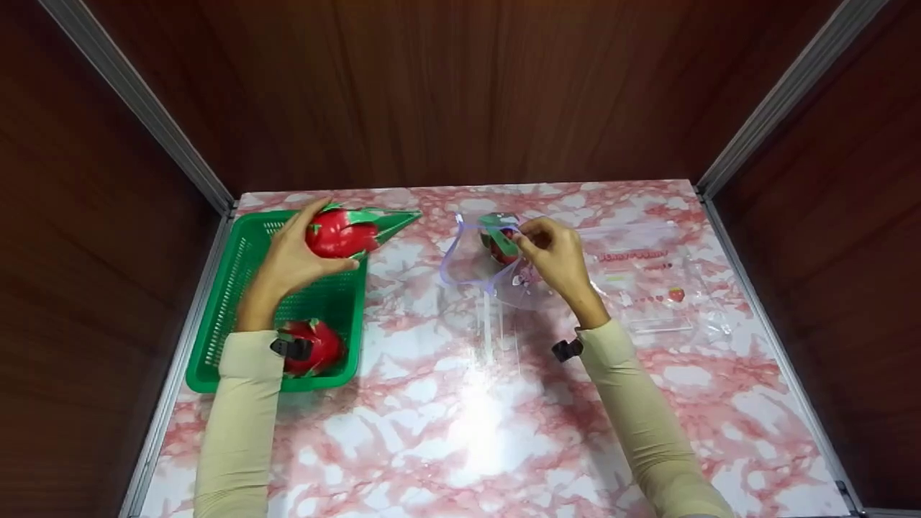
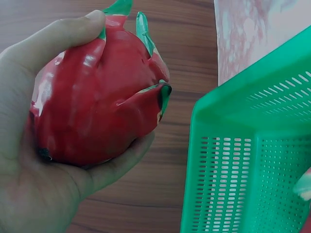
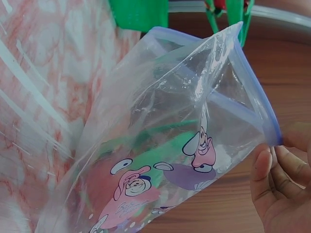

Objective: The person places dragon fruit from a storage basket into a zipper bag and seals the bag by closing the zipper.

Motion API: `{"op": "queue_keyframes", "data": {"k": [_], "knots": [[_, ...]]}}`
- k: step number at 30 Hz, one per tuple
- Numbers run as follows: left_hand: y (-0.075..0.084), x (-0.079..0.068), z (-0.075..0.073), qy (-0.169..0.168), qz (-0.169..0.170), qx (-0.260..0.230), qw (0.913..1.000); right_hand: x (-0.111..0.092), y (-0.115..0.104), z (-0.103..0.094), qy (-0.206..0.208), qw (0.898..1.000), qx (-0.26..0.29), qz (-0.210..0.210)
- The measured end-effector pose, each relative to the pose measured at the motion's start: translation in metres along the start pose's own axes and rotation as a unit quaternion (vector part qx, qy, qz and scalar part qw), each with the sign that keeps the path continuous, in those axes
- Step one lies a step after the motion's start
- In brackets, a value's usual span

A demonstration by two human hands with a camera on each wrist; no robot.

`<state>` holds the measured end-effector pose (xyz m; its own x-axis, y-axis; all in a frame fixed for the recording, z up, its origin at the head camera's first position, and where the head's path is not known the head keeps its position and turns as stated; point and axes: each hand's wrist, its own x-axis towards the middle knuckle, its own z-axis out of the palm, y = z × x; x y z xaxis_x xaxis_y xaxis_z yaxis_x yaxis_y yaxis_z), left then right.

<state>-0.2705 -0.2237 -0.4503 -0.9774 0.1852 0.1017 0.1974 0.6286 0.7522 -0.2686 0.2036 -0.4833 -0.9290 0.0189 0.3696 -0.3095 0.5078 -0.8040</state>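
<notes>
Dragon fruit [image 1: 342,234], held in your left grip [image 1: 291,252], at the far end of the green basket [image 1: 219,302] | your right grip [image 1: 557,255] pinches the edge of a clear bag [image 3: 170,131], mouth spread, second fruit [image 1: 498,244] inside | third fruit [image 1: 325,349] in basket's near end | printed flat bag [image 1: 640,288] on the bench [image 1: 432,417]

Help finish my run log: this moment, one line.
left hand: holds fruit; right hand: pinches open bag; bag: second fruit inside; basket: third fruit inside
</notes>
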Motion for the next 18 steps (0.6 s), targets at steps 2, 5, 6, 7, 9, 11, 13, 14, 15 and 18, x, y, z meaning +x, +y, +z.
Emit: {"op": "queue_keyframes", "data": {"k": [2, 5, 6, 7, 9, 11, 13, 14, 15, 18], "knots": [[0.002, 0.000, 0.001, 0.000, 0.002, -0.001, 1.0000, 0.000, 0.000, 0.000, 0.000, 1.000, 0.002, -0.001], [0.004, 0.000, 0.004, -0.002, 0.004, -0.002, 1.0000, 0.000, 0.000, 0.000, 0.000, 1.000, 0.000, -0.001], [0.005, 0.001, 0.005, -0.003, 0.005, -0.003, 1.0000, 0.000, 0.000, 0.000, 0.001, 1.000, -0.002, -0.001], [0.005, 0.001, 0.006, -0.004, 0.007, -0.004, 1.0000, 0.000, 0.000, 0.000, 0.001, 1.000, -0.003, -0.001], [0.006, 0.001, 0.008, -0.004, 0.010, -0.004, 0.9999, 0.000, 0.000, 0.000, 0.001, 1.000, -0.007, -0.001], [0.007, 0.002, 0.011, -0.004, 0.014, -0.005, 0.9999, 0.000, 0.000, 0.000, 0.001, 1.000, -0.008, -0.001], [0.008, 0.003, 0.014, -0.003, 0.019, -0.007, 0.9998, 0.000, 0.000, 0.000, 0.000, 1.000, -0.006, -0.001], [0.009, 0.003, 0.015, -0.003, 0.021, -0.007, 0.9997, 0.000, 0.000, 0.000, 0.000, 1.000, -0.005, -0.001], [0.010, 0.003, 0.016, -0.004, 0.023, -0.009, 0.9997, 0.000, -0.001, 0.000, 0.000, 1.000, -0.004, -0.001], [0.012, 0.004, 0.019, -0.007, 0.027, -0.008, 0.9996, 0.000, 0.000, 0.000, 0.002, 1.000, -0.003, -0.003]]}}
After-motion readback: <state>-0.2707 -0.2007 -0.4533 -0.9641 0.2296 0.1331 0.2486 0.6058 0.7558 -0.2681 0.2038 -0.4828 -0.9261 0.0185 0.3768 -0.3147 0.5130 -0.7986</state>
